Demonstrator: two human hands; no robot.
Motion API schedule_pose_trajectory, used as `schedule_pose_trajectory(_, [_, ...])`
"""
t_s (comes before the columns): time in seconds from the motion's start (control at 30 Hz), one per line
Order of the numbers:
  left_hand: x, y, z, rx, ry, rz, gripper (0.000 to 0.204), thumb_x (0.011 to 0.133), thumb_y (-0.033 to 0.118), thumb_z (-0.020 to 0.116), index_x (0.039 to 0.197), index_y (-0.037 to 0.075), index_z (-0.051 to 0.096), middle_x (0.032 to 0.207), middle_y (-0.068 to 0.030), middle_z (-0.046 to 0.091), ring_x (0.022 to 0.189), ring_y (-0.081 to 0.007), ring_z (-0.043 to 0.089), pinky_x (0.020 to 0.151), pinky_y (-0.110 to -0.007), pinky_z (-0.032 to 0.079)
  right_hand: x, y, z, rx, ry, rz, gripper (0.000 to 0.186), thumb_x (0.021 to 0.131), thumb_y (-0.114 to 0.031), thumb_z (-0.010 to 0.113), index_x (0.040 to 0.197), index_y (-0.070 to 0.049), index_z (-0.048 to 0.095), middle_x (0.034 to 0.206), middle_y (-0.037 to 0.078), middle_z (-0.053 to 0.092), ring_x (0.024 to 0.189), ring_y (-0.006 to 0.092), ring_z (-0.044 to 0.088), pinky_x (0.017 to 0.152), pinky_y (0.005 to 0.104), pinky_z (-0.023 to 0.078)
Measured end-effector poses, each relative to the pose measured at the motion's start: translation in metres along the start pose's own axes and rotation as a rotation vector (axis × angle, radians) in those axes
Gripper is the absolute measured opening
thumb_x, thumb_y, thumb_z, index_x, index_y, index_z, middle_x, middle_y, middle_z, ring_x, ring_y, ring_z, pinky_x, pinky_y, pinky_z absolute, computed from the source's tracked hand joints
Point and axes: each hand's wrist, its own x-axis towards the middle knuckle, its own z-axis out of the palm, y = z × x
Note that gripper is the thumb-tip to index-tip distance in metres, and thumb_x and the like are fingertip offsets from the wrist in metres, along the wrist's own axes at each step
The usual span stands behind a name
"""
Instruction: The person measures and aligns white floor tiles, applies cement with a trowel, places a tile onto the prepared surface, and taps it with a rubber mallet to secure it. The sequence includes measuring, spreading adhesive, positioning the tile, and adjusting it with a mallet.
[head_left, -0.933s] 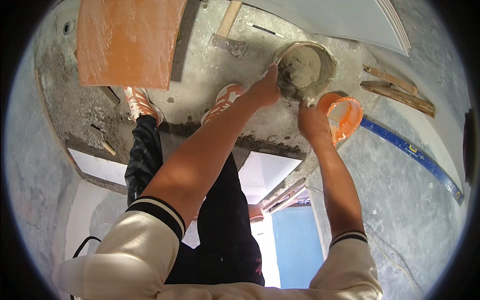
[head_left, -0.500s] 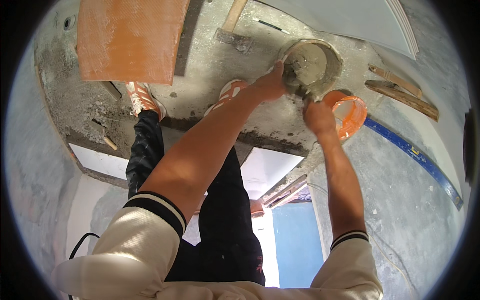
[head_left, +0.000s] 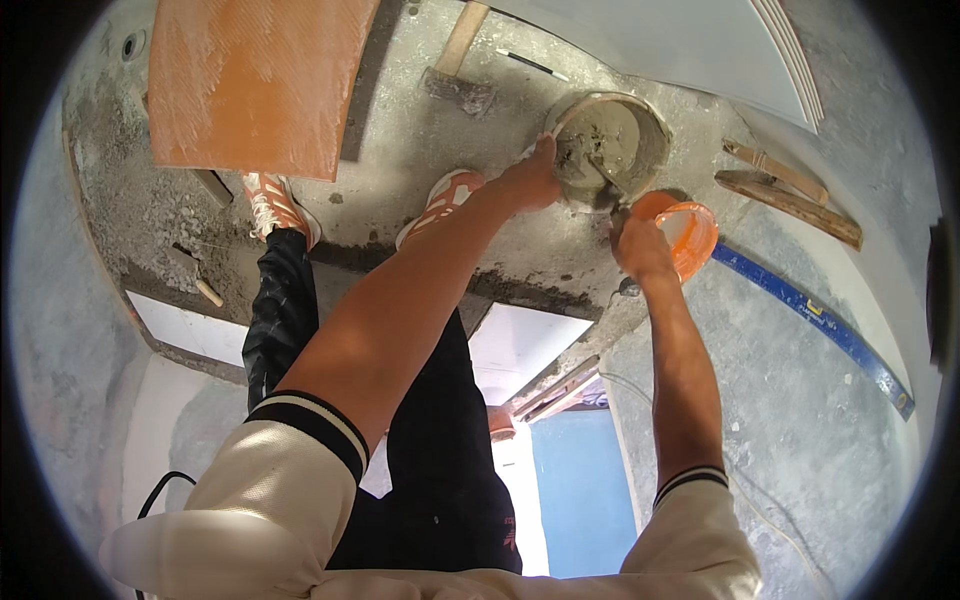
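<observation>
My left hand grips the left rim of a round bucket of wet grey mortar on the rough floor. My right hand, at the bucket's near side, is closed round the handle of a trowel, whose mortar-covered blade sits inside the bucket. Right beside that hand stands an orange bucket with pale stuff inside, partly hidden by the hand.
An orange tile, a hammer, wood pieces, a blue level, a small trowel and white tiles lie around my feet. Pale panels occupy the top right.
The trowel in my right hand has shifted within the mortar, with more of its blade showing now. My left hand stays on the rim; the view has moved slightly.
</observation>
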Motion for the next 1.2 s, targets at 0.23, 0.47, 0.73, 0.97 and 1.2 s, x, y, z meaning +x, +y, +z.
schedule_pose_trajectory(0.23, [-0.006,0.022,-0.006,-0.025,-0.030,-0.067,0.079,0.102,0.020,0.051,0.162,-0.005,0.007,0.144,-0.0357,0.052,0.125,-0.0438,0.061,0.106,-0.050,0.046,-0.021,-0.033,-0.018,0.068,-0.058,0.137,0.030,0.100,-0.013,0.049,0.111,0.002,0.072,0.107,0.029,0.073,0.110,0.0421,0.070,0.096,0.0492,0.055])
schedule_pose_trajectory(0.47, [-0.009,0.004,-0.015,-0.018,-0.087,-0.060,0.086,0.094,0.012,0.049,0.161,-0.008,0.000,0.159,-0.0366,0.032,0.137,-0.0473,0.050,0.112,-0.049,0.041,-0.058,-0.051,-0.075,0.196,0.072,0.049,0.029,0.097,-0.018,0.057,0.115,0.000,0.069,0.109,0.029,0.072,0.107,0.0442,0.070,0.095,0.0509,0.055])
schedule_pose_trajectory(0.73, [0.021,-0.023,-0.004,0.013,-0.082,0.018,0.087,0.094,0.010,0.049,0.161,-0.008,-0.005,0.164,-0.0356,0.021,0.139,-0.0469,0.048,0.110,-0.050,0.042,0.010,-0.054,-0.061,0.652,-0.268,0.198,0.034,0.098,-0.027,0.060,0.117,-0.001,0.069,0.099,0.030,0.073,0.094,0.0404,0.074,0.082,0.0493,0.059])
schedule_pose_trajectory(0.97, [0.008,0.002,-0.006,0.054,-0.102,-0.037,0.086,0.094,0.006,0.050,0.160,-0.009,-0.003,0.149,-0.0392,0.042,0.119,-0.0450,0.063,0.097,-0.051,0.047,-0.061,-0.025,-0.061,0.132,0.120,0.047,0.033,0.098,-0.029,0.061,0.116,-0.002,0.070,0.097,0.026,0.075,0.097,0.0412,0.073,0.084,0.0504,0.058])
schedule_pose_trajectory(1.2, [-0.002,0.023,-0.005,-0.046,-0.091,-0.028,0.080,0.097,0.008,0.046,0.161,-0.007,0.000,0.147,-0.0378,0.045,0.125,-0.0458,0.060,0.101,-0.050,0.047,0.022,-0.035,-0.080,0.292,0.022,0.100,0.033,0.099,-0.024,0.057,0.111,0.004,0.069,0.085,0.025,0.073,0.081,0.0413,0.074,0.079,0.0502,0.058])
